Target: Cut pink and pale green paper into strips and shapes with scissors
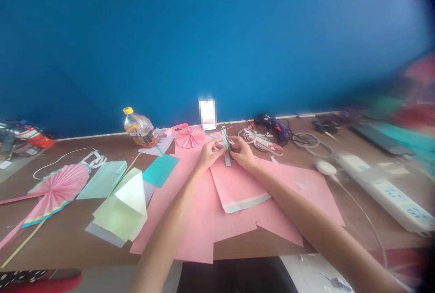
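Over the pink paper sheets, my left hand (210,154) pinches a narrow pale green paper strip (227,159) at its left edge. My right hand (243,153) is closed on what look like small dark scissors (230,145), close against the right side of the strip. Their blades are blurred and partly hidden. Beneath both hands lies a pink paper piece (238,186) with a pale green band along its near edge. Larger pink sheets (193,234) spread under it. Just beyond my left hand rests a pleated pink paper rosette (190,137).
To the left are a pleated pink fan (64,184), folded pale green paper (125,211), a teal sheet (161,170) and a tilted bottle (141,129). A phone-like screen (207,114) stands by the wall. Cables (263,141), a blue glue gun (279,129) and a power strip (390,193) lie right.
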`<action>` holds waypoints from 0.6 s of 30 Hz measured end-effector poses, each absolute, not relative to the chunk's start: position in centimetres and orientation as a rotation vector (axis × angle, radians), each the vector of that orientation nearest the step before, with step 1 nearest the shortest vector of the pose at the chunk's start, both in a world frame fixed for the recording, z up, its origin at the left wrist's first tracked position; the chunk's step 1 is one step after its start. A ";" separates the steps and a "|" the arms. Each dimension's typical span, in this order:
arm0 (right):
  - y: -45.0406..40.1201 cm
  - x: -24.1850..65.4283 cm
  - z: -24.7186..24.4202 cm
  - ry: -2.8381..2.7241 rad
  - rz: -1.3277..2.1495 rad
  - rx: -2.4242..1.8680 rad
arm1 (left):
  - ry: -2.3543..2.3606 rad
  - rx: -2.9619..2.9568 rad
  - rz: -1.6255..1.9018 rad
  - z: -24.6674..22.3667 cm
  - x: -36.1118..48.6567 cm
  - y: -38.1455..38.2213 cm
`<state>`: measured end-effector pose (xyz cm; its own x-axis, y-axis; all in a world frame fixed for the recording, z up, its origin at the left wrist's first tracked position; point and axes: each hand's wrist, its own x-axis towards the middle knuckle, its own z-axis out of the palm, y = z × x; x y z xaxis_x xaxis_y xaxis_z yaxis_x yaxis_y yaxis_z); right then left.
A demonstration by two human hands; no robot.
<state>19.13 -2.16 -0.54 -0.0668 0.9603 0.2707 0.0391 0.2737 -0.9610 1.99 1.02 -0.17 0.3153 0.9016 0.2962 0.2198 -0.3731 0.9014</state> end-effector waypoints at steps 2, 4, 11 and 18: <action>-2.1 19.1 -0.6 -1.423 0.981 -1.020 | 1.051 1.942 1.120 -0.1 2.0 0.9; -2.1 19.2 -0.8 -1.436 0.941 -1.040 | 1.095 2.100 1.160 0.0 2.1 0.7; -2.3 19.1 -0.7 -1.457 0.854 -1.036 | 1.153 2.440 1.143 -0.6 2.5 0.5; -2.4 19.0 -0.6 -1.435 0.840 -1.048 | 1.178 2.196 1.141 -0.4 2.3 0.4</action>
<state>19.04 -2.42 -0.56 0.0094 0.9335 0.3586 0.1446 0.3536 -0.9242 2.29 0.37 -0.36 0.3120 0.8240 0.4729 0.4990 -0.5657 0.6565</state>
